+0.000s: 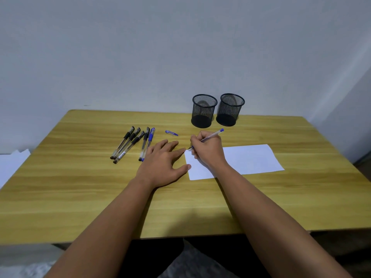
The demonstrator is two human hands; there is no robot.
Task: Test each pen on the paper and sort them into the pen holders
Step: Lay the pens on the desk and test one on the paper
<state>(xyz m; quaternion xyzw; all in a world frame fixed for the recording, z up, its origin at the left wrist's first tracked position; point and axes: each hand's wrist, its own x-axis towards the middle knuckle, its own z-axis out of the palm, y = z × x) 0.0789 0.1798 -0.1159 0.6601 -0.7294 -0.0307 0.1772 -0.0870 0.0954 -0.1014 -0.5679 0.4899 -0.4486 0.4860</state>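
My right hand [207, 150] grips an uncapped blue pen [215, 134], its tip touching the far left corner of the white paper [251, 160]. My left hand [164, 164] lies flat and open on the table, fingertips at the paper's left edge. The pen's blue cap [171, 133] lies loose on the table behind my left hand. Several capped pens [132, 144], black ones and one blue, lie in a row to the left. Two black mesh pen holders [203, 111] [229, 110] stand side by side at the back, both looking empty.
The wooden table [80, 197] ends at a plain wall behind. White sheets [12, 163] lie off the table's left edge. A dark lap shows below the near edge.
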